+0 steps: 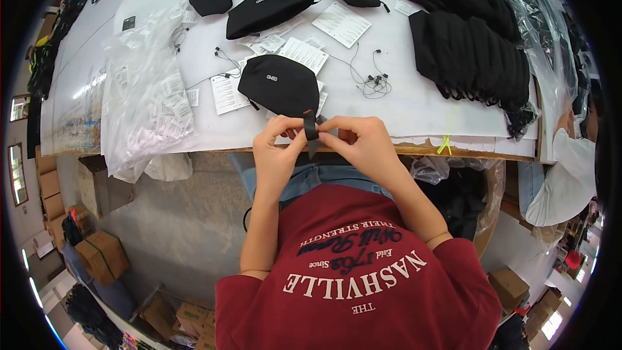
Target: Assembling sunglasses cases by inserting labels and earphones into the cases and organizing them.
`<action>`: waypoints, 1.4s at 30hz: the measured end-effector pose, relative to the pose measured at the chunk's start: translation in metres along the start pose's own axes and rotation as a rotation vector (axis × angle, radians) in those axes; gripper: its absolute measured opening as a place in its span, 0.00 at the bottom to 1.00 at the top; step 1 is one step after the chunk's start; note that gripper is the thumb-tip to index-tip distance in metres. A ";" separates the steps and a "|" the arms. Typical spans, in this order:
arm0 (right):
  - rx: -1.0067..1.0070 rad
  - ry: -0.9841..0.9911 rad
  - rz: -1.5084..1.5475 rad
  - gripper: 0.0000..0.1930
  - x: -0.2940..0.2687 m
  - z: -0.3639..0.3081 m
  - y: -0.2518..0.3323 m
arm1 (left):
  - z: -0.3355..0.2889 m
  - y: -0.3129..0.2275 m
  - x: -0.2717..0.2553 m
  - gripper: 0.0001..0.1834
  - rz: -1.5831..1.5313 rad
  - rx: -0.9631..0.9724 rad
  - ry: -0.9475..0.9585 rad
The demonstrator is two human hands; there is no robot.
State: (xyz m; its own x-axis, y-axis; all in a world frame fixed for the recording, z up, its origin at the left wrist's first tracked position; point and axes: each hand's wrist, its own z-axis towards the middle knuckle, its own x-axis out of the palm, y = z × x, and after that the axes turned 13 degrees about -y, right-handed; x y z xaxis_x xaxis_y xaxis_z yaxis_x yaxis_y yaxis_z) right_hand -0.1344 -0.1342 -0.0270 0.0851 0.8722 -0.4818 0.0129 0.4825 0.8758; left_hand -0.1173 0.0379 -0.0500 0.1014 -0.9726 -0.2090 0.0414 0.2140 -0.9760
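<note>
A black zippered pouch [280, 84] lies on the white table near its front edge, with a black strap [311, 131] at its near right end. My left hand [277, 146] pinches the strap from the left, thumb and fingers together. From the other side, my right hand [364, 144] closes its fingertips at the same strap; whether something small is also between them is hidden. Beneath and behind the pouch are printed paper tags [299, 55]. Thin black tag strings [374, 83] with small plastic ends lie tangled to the right.
More black pouches [269, 10] lie at the back. Rows of stacked black pouches [470, 58] fill the right side. A clear plastic bag [146, 91] of tags hangs over the front edge at left. Yellow-green ribbon [444, 145] sits on the edge. Cardboard boxes [102, 256] stand on the floor.
</note>
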 end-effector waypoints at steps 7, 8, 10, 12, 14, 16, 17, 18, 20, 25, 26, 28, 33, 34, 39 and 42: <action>0.206 0.049 0.401 0.07 -0.013 -0.001 -0.014 | -0.001 -0.005 -0.008 0.03 -0.371 -0.103 -0.137; 0.230 0.049 0.535 0.07 -0.015 -0.001 -0.018 | -0.001 -0.009 -0.010 0.04 -0.418 -0.140 -0.124; 0.216 0.011 0.588 0.06 -0.021 -0.003 -0.021 | -0.002 -0.012 -0.015 0.04 -0.516 -0.214 -0.046; 0.169 -0.031 0.660 0.05 -0.024 -0.003 -0.022 | -0.004 -0.013 -0.016 0.04 -0.612 -0.287 0.032; 0.155 -0.043 0.696 0.05 -0.021 -0.001 -0.016 | -0.007 -0.014 -0.011 0.04 -0.521 -0.289 0.063; 0.144 -0.060 0.730 0.06 -0.019 -0.001 -0.008 | -0.008 -0.019 -0.006 0.04 -0.478 -0.261 0.079; 0.176 -0.028 0.748 0.06 -0.020 -0.002 -0.004 | -0.008 -0.023 -0.003 0.05 -0.433 -0.232 0.096; 0.207 0.001 0.767 0.07 -0.020 -0.003 -0.001 | -0.008 -0.029 -0.001 0.05 -0.412 -0.254 0.092; 0.203 0.018 0.773 0.07 -0.017 -0.005 -0.001 | -0.008 -0.030 0.001 0.04 -0.387 -0.251 0.095; 0.238 0.063 0.796 0.08 -0.013 -0.009 -0.006 | -0.009 -0.032 0.003 0.03 -0.308 -0.212 0.090; 0.246 0.074 0.816 0.07 -0.012 -0.010 -0.007 | -0.010 -0.032 0.004 0.03 -0.286 -0.205 0.076; 0.258 0.084 0.833 0.07 -0.011 -0.009 -0.006 | -0.011 -0.031 0.005 0.03 -0.267 -0.202 0.065; 0.260 0.088 0.845 0.05 -0.009 -0.008 -0.007 | -0.011 -0.032 0.005 0.03 -0.174 -0.130 0.039; 0.261 0.087 0.845 0.05 -0.009 -0.009 -0.007 | -0.011 -0.032 0.005 0.03 -0.174 -0.131 0.039; 0.216 0.001 0.717 0.06 -0.006 -0.010 -0.007 | -0.012 -0.033 0.007 0.03 -0.182 -0.151 0.047; 0.179 -0.031 0.639 0.05 -0.007 -0.010 -0.008 | -0.011 -0.028 0.007 0.03 -0.163 -0.115 0.064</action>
State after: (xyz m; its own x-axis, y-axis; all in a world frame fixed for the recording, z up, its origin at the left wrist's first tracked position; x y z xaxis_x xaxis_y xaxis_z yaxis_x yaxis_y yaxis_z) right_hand -0.1451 -0.1427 -0.0309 0.1601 0.9781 0.1327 0.1157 -0.1522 0.9816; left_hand -0.1289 0.0239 -0.0246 0.0393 -0.9981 -0.0476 -0.0623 0.0451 -0.9970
